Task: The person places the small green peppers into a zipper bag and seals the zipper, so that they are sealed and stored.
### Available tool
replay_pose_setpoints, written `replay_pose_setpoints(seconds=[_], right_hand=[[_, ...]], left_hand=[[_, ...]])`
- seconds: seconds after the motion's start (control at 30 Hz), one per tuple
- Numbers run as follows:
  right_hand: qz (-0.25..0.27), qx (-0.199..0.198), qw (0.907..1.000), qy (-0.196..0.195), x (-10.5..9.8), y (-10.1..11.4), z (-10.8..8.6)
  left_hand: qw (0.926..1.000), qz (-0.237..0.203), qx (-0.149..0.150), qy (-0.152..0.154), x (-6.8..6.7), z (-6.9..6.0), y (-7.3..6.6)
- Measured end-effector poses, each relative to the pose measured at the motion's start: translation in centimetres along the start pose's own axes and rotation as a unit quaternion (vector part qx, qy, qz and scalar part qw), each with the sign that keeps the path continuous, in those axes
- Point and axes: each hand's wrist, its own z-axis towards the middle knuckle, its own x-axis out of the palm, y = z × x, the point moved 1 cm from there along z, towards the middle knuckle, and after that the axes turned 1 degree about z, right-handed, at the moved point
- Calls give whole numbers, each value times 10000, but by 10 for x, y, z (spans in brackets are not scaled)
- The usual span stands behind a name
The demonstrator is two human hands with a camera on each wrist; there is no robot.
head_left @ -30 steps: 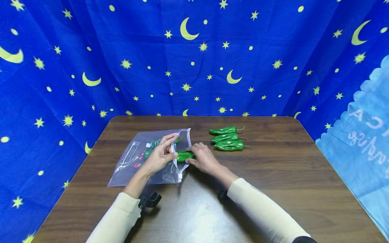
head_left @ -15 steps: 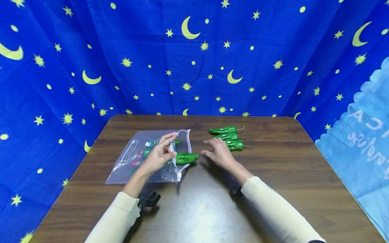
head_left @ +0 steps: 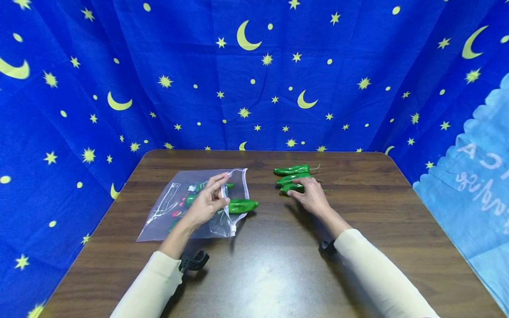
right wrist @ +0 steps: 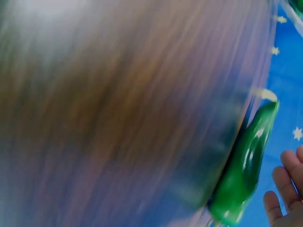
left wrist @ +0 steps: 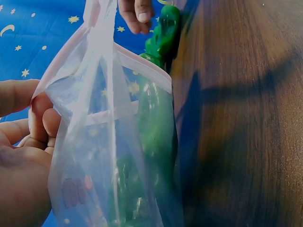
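My left hand (head_left: 206, 204) pinches the upper edge of a clear zip bag (head_left: 159, 223), holding its mouth apart. Green peppers lie inside, and one pepper (head_left: 243, 206) pokes its tip out of the mouth. Several printed colour spots show on the film. To the right, my right hand (head_left: 314, 198) hovers over a row of green peppers, thumb and fingers spread about the nearest pepper (head_left: 289, 189); contact is hard to tell. Its right wrist view has the fingers (right wrist: 286, 184) apart from a pepper (right wrist: 246, 165). Behind lie a middle pepper (head_left: 287, 180) and a far pepper (head_left: 292, 170).
The brown wooden table (head_left: 258, 265) carries everything. A blue cloth (head_left: 191, 66) with moons and stars hangs behind and at the sides, and a light blue cloth (head_left: 477, 176) hangs at the right. The bag's white slider (head_left: 233, 228) sits at its near corner.
My right hand has let go of the pepper at the bag's mouth and moved right to the row of peppers. My left hand keeps its grip on the bag, nearly still.
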Motion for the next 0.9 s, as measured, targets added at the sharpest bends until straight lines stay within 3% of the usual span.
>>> replay_pose_setpoints(seconds=[0.4, 0.9], right_hand=[[-25, 673, 9977, 33, -15, -31, -1], [-193, 766, 9966, 229, -22, -50, -1]], left_hand=[[10000, -10, -20, -13, 1, -1, -2], [10000, 55, -13, -12, 1, -1, 2]])
